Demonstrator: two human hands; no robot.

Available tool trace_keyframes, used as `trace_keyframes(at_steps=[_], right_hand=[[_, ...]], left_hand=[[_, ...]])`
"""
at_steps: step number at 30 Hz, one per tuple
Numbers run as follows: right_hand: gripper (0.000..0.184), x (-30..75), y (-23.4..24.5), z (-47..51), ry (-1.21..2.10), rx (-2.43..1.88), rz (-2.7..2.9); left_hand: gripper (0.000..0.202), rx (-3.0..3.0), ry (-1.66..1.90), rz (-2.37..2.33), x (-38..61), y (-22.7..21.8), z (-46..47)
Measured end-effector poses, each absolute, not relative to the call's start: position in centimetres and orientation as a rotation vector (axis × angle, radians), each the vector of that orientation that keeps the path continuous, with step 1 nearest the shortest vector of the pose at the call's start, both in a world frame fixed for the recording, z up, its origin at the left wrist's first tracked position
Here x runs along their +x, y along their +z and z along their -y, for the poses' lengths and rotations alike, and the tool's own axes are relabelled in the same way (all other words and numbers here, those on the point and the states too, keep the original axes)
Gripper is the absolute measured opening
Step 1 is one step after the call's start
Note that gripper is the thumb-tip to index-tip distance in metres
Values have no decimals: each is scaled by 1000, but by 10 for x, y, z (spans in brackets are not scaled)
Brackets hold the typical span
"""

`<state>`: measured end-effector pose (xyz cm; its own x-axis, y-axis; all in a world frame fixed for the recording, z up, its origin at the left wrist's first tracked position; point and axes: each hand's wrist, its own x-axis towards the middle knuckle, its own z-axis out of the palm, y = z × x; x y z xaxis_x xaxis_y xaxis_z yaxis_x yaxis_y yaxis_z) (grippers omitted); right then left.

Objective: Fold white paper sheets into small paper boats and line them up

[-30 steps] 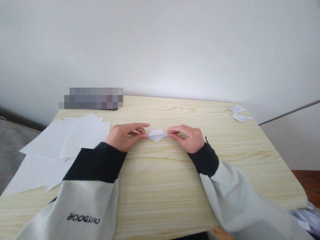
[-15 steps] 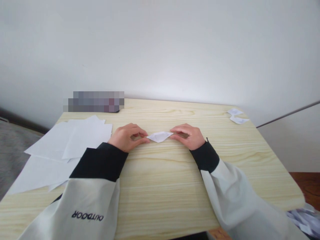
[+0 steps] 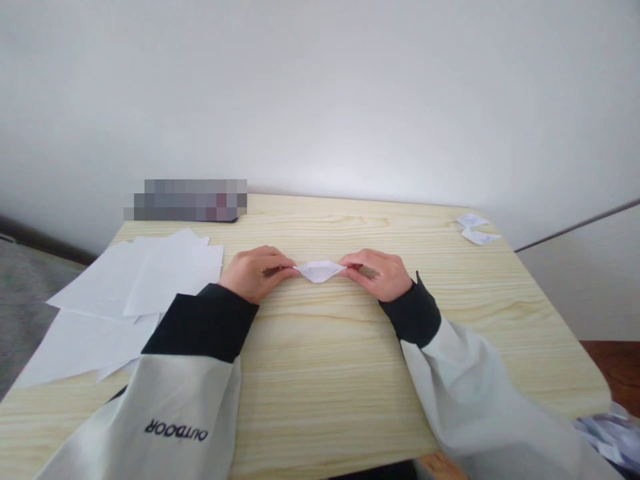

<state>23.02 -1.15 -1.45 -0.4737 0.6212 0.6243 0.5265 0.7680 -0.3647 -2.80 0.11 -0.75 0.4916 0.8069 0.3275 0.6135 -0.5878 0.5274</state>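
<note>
Between my two hands is a small folded paper boat (image 3: 320,271), white, with pointed ends and a hollow showing in its middle. My left hand (image 3: 257,272) pinches its left tip between thumb and fingers. At the opposite tip, my right hand (image 3: 379,272) has the same kind of pinch. The boat is low over the middle of the wooden table (image 3: 320,373); whether it touches the surface I cannot tell.
Loose white paper sheets (image 3: 115,293) overlap on the table's left side. Two small folded white papers (image 3: 479,236) lie at the back right corner. A pixelated dark object (image 3: 187,201) stands at the back left, near the white wall (image 3: 320,93). Crumpled material (image 3: 613,433) shows at lower right.
The paper boat has opened in the middle, so its hollow now shows more clearly. Both hands keep hold of its tips and have hardly moved. The camera view has shifted slightly.
</note>
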Motion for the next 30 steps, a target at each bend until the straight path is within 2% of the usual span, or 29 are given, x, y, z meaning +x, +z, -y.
trace_keyframes(at_steps=[5,14,30], right_hand=[[7,234,-16,9,172,-721,2276],[12,237,-19,7,35,-725,2364],[13,242,-17,6,43,-713,2381]], left_hand=[[26,2383,788,-1182,-29,-8,-2],[27,2352,780,-1216,-27,-7,-2],[27,2299,732,-1273,-27,-7,-1]])
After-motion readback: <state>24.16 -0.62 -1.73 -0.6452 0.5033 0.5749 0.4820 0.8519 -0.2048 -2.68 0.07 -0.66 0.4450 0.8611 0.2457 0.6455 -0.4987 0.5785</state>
